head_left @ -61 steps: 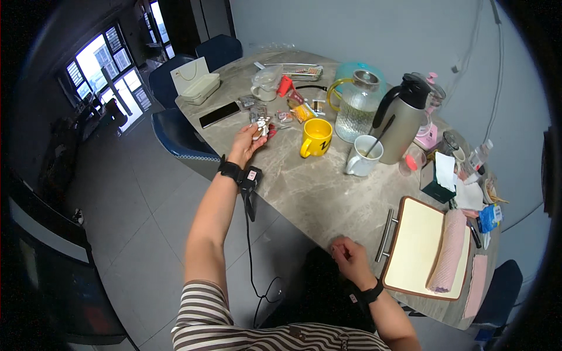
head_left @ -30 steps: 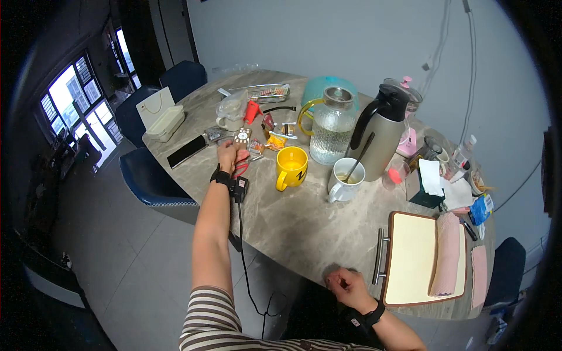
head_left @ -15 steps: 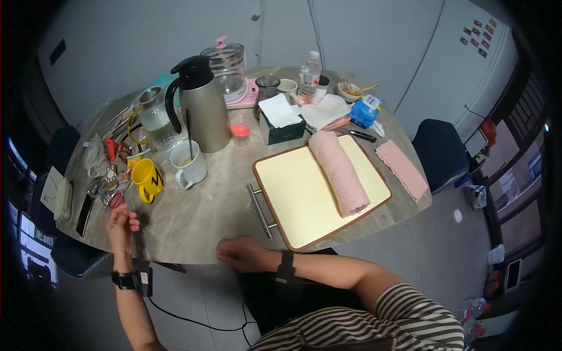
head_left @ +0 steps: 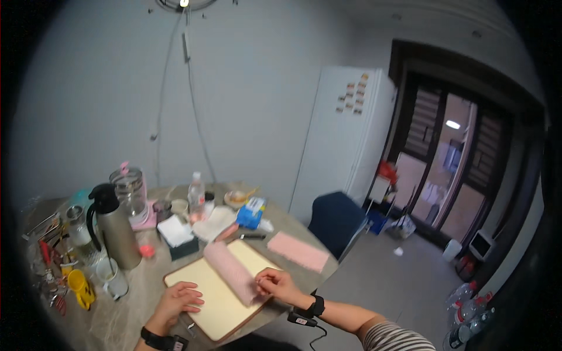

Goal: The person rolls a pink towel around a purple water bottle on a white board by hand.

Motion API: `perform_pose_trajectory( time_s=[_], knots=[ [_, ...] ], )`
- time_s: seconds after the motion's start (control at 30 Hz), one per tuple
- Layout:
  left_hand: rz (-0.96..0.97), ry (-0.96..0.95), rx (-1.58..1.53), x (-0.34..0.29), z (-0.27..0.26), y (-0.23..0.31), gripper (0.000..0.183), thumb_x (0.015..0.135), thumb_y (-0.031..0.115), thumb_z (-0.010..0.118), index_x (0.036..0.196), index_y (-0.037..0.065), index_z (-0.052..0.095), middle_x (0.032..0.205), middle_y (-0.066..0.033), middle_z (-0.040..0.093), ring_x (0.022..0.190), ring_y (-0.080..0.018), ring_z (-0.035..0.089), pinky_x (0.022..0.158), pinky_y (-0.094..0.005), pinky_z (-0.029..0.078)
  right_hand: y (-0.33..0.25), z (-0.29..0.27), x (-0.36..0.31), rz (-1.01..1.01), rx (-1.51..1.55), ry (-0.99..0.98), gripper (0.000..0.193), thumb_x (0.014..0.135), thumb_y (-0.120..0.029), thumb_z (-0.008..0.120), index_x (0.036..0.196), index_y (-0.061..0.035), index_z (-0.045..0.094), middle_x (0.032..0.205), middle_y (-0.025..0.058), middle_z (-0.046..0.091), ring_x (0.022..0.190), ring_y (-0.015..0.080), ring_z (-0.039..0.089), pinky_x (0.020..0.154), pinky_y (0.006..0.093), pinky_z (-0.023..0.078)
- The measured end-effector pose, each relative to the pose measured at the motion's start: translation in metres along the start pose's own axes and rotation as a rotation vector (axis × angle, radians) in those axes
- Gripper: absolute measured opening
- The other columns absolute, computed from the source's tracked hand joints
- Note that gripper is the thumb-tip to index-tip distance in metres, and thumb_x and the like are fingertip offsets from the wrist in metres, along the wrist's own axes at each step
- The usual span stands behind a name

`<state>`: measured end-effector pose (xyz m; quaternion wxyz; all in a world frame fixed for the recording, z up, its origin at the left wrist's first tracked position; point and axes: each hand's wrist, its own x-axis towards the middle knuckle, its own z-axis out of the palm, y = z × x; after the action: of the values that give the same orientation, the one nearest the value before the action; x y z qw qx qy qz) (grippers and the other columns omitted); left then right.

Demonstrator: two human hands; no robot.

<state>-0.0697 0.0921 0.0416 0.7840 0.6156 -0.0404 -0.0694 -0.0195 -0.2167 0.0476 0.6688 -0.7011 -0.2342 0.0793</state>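
Note:
A rolled pink textured cloth (head_left: 229, 272) lies across a pale yellow board (head_left: 199, 281) with a brown rim. At the roll's near end is my right hand (head_left: 278, 285), its fingers curled together; whether they touch the roll or hold anything I cannot make out. Over the board's near left edge hovers my left hand (head_left: 177, 302), fingers spread and nothing in them. Part of the board's metal handle (head_left: 191, 329) shows beside that wrist. To the right of the board a flat folded pink cloth (head_left: 298, 251) lies on the table.
Left on the table (head_left: 153, 291) stand a steel thermos jug (head_left: 120, 234), a white mug (head_left: 111, 278) and a yellow mug (head_left: 81, 288). Behind the board are a tissue box (head_left: 180, 244), a black-handled knife (head_left: 252, 236) and a blue packet (head_left: 252, 215). A dark chair (head_left: 336, 217) stands beyond.
My view has swung up and right. My left hand has come from beside the yellow mug to the board; my right hand has moved from the table's front edge to the roll's near end.

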Motion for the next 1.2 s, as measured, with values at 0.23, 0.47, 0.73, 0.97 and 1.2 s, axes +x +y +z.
perform_pose_trajectory(
  time_s=[0.23, 0.47, 0.73, 0.97, 1.2],
  knots=[
    [-0.013, 0.112, -0.126, 0.095, 0.030, -0.061, 0.039, 0.084, 0.001, 0.054, 0.121, -0.001, 0.041, 0.096, -0.0097, 0.056, 0.084, -0.0200, 0.059, 0.069, -0.0437, 0.057, 0.046, -0.102, 0.043, 0.161, -0.397, 0.136, 0.021, 0.091, -0.024, 0.056, 0.099, -0.0044, 0.058, 0.085, 0.0009, 0.061, 0.073, 0.0079, 0.056, 0.065, 0.0226, 0.046],
    [-0.056, -0.025, -0.416, 0.111, 0.015, -0.090, 0.043, 0.087, 0.000, 0.050, 0.125, -0.007, 0.033, 0.108, -0.0173, 0.051, 0.096, -0.0293, 0.056, 0.077, -0.0499, 0.055, 0.058, -0.066, 0.097, 0.528, -0.311, 0.057, 0.044, 0.091, -0.041, 0.053, 0.118, -0.0053, 0.054, 0.102, 0.0038, 0.061, 0.086, 0.0116, 0.057, 0.075, 0.0262, 0.048],
    [0.017, -0.183, -0.389, 0.073, 0.016, -0.092, 0.037, 0.087, 0.021, 0.059, 0.116, 0.000, 0.051, 0.104, -0.0123, 0.062, 0.091, -0.0230, 0.061, 0.077, -0.0358, 0.052, 0.052, -0.010, 0.104, 0.652, -0.181, -0.157, 0.046, 0.090, -0.036, 0.057, 0.122, -0.0028, 0.052, 0.110, 0.0034, 0.061, 0.094, 0.0108, 0.058, 0.083, 0.0272, 0.048],
    [0.067, -0.257, -0.479, 0.081, 0.013, -0.101, 0.033, 0.088, 0.023, 0.058, 0.110, -0.001, 0.055, 0.102, -0.0119, 0.062, 0.092, -0.0225, 0.061, 0.079, -0.0365, 0.051, 0.090, -0.041, 0.114, 0.610, -0.033, -0.131, 0.040, 0.090, -0.031, 0.059, 0.119, -0.0041, 0.054, 0.106, 0.0024, 0.062, 0.088, 0.0097, 0.057, 0.076, 0.0242, 0.048],
    [0.067, -0.230, -0.420, 0.081, 0.011, -0.102, 0.034, 0.087, 0.024, 0.059, 0.110, 0.000, 0.055, 0.102, -0.0113, 0.062, 0.092, -0.0224, 0.061, 0.081, -0.0362, 0.050, 0.063, -0.010, 0.097, 0.587, -0.079, -0.011, 0.045, 0.090, -0.028, 0.058, 0.122, 0.0030, 0.051, 0.111, 0.0058, 0.060, 0.094, 0.0109, 0.057, 0.082, 0.0236, 0.047]
  ],
)
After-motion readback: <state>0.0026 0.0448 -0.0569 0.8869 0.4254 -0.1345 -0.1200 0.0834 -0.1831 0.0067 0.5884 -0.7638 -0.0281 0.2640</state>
